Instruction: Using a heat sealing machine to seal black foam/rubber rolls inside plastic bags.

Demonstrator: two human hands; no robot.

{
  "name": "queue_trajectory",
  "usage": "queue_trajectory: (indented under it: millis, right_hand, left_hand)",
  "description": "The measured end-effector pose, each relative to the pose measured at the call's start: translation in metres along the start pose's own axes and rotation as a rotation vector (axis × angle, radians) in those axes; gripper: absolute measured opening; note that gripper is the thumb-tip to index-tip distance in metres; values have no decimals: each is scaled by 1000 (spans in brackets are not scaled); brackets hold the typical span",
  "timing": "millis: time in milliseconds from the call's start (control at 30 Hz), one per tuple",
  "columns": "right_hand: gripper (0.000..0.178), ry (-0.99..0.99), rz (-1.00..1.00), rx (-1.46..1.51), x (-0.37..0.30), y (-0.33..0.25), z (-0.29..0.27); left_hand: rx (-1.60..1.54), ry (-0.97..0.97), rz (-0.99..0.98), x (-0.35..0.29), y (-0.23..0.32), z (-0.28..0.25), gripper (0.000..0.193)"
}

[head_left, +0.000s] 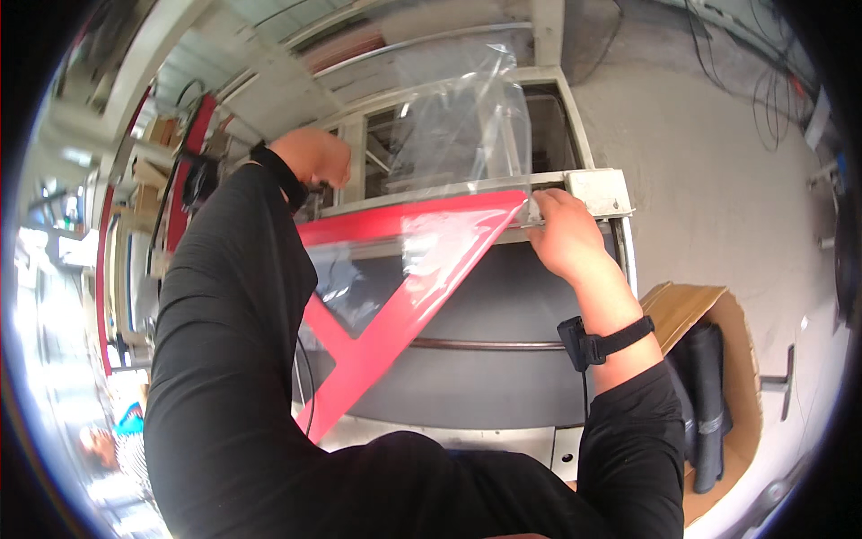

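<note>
A red triangular frame (386, 328) with a cross strut lies aslant in front of me, with glossy clear film over part of it. Beyond its long upper bar, a clear plastic sheet (458, 135) stretches away over the machine frame. My right hand (567, 235) is at the pointed right corner of the red piece, thumb and fingers apart, touching near the tip. At the far left end of the red bar, my left hand (314, 157) is raised with curled fingers. What it holds, if anything, is hidden.
A grey flat bed (485, 386) with a thin metal rod (494, 345) lies under the red piece. The machine's pale rail (575, 184) runs behind it. To the right stands an open cardboard box (741, 359) holding black rolls (708, 395). Shelving with a red post (184, 171) is at left.
</note>
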State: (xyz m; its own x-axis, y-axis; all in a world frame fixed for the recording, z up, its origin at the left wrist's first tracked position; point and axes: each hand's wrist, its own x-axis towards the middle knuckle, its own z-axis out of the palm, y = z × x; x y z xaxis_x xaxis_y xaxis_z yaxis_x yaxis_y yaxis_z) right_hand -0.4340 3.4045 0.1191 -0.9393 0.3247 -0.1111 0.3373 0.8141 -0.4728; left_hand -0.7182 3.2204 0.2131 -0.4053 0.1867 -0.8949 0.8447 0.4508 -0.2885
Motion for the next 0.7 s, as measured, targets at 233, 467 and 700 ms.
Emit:
queue_trajectory:
  millis: [233, 467, 700]
  right_hand:
    - [67, 187, -179, -208, -33, -72, 15]
    - [73, 145, -217, -418, -112, -143, 35]
    - [42, -67, -171, -132, -269, -170, 109]
  left_hand:
    - [-580, 930, 174, -161, -26, 160, 38]
    - [-1143, 606, 78, -268, -45, 420, 41]
    - [-1442, 457, -60, -157, -34, 574, 59]
